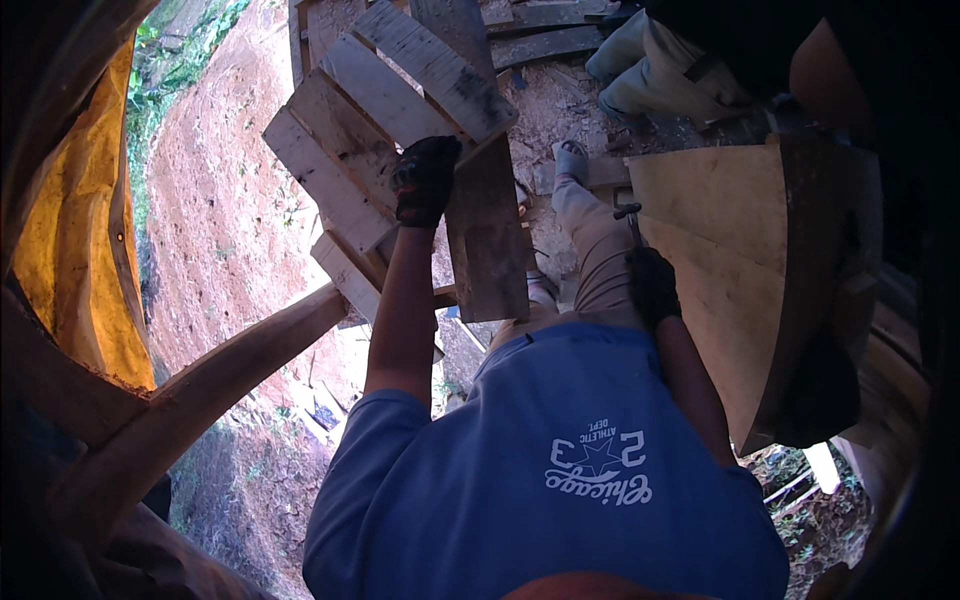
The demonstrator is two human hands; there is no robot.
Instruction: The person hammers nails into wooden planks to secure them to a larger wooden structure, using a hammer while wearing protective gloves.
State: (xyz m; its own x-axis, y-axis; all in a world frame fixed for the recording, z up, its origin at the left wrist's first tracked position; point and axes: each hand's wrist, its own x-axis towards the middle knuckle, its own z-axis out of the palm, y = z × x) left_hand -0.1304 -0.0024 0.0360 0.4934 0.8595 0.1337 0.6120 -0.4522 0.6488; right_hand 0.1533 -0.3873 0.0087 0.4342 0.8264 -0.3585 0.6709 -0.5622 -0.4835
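My left hand [425, 180], in a black glove, is closed on the edge of a slatted wooden panel [395, 95], which looks like a pallet of pale, weathered boards. That panel leans at a slant at the upper left of centre. Beside my left wrist, a broad wooden plank [487, 235] runs toward me. My right hand [655, 285], also gloved in black, is wrapped round the handle of a hammer [628, 213] beside my thigh. The hammer's metal head points away from me, apart from the boards. My left fingertips are partly hidden by the glove's shape and shadow.
Large plywood sheets [710, 230] stand close on my right. Beyond them is another person in light trousers [665, 65]. A wooden pole [230, 370] slants across the left, near a yellow tarp [85, 230] and a reddish dirt slope [215, 180]. Loose boards [545, 45] lie ahead.
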